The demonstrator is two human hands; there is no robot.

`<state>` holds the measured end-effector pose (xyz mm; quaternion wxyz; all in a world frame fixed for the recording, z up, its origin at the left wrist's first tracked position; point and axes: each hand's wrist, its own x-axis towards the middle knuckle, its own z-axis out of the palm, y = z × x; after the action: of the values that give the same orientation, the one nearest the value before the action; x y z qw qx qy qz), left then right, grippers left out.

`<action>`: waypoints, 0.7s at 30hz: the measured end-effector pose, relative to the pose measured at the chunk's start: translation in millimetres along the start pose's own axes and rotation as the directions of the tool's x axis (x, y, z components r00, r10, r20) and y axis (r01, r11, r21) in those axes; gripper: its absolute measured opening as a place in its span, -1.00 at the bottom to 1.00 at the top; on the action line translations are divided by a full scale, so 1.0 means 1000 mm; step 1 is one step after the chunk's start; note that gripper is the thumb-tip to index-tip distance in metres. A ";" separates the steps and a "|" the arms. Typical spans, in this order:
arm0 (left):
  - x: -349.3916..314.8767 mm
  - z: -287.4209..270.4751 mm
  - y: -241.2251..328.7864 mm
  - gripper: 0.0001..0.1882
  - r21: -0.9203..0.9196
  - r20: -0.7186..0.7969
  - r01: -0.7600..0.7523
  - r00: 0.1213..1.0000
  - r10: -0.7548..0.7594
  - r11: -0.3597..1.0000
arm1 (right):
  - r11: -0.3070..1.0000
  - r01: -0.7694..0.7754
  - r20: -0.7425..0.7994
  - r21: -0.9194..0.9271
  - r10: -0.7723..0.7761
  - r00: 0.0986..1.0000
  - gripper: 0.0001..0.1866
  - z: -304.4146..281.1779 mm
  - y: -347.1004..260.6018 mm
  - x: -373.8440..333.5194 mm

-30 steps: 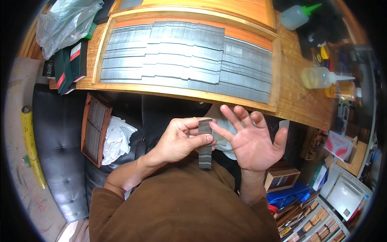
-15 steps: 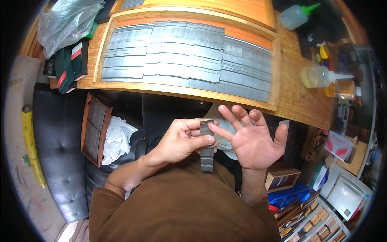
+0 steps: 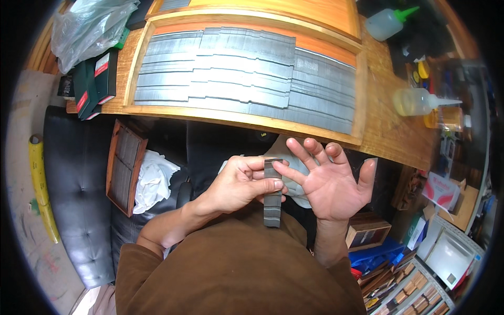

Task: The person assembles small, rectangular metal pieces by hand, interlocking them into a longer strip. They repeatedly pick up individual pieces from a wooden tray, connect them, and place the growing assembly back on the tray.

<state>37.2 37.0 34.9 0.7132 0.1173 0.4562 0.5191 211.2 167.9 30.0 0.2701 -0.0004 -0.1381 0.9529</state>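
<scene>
Upright in front of my chest is a narrow stack of thin dark-grey strips (image 3: 272, 214), stepped along its length. My left hand (image 3: 234, 184) pinches this stack near its upper part, thumb across the front and fingers behind. Beside it my right hand (image 3: 336, 191) is spread, palm turned up toward me. One finger of that hand reaches left and appears to touch the stack close to its top end; the other fingers stand apart. On the bench ahead, a shallow wooden tray (image 3: 247, 119) carries rows of similar grey strips (image 3: 241, 68).
Two squeeze bottles, one with a green tip (image 3: 386, 23) and one yellowish (image 3: 412, 101), stand at the bench's right. Dark boxes (image 3: 86, 89) and a plastic bag (image 3: 86, 31) lie left. A smaller framed tray (image 3: 126, 168) leans by white cloth (image 3: 152, 181) on a black seat.
Both hands keep nearly the same pose around the strip stack. The whole view has shifted very slightly, and the stack sits a touch lower and further right.
</scene>
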 end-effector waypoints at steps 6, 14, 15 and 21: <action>0.001 -0.001 0.000 -0.62 -0.001 0.025 0.018 1.000 -0.018 1.000 | 0.999 0.033 0.005 -0.006 -0.033 0.999 -0.21 -0.004 0.003 0.001; 0.002 -0.006 0.001 -0.70 -0.064 0.013 0.074 0.997 -0.073 0.995 | 0.532 0.012 -0.095 -0.846 -0.174 0.980 -0.44 0.002 0.009 -0.001; 0.003 -0.007 0.000 -0.72 -0.048 0.021 0.073 0.997 -0.072 0.996 | 0.341 -0.101 -0.154 -0.935 -0.134 0.979 -0.44 0.006 0.009 0.000; 0.012 -0.011 -0.012 -0.82 0.047 0.054 0.101 0.993 -0.104 0.994 | 0.255 -0.395 -0.433 -0.883 -0.117 0.894 -0.71 -0.014 0.029 0.011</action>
<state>36.7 38.9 14.6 0.7488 0.1240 0.4524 0.4683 187.7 153.8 9.8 0.1485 -0.3777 -0.6234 0.6683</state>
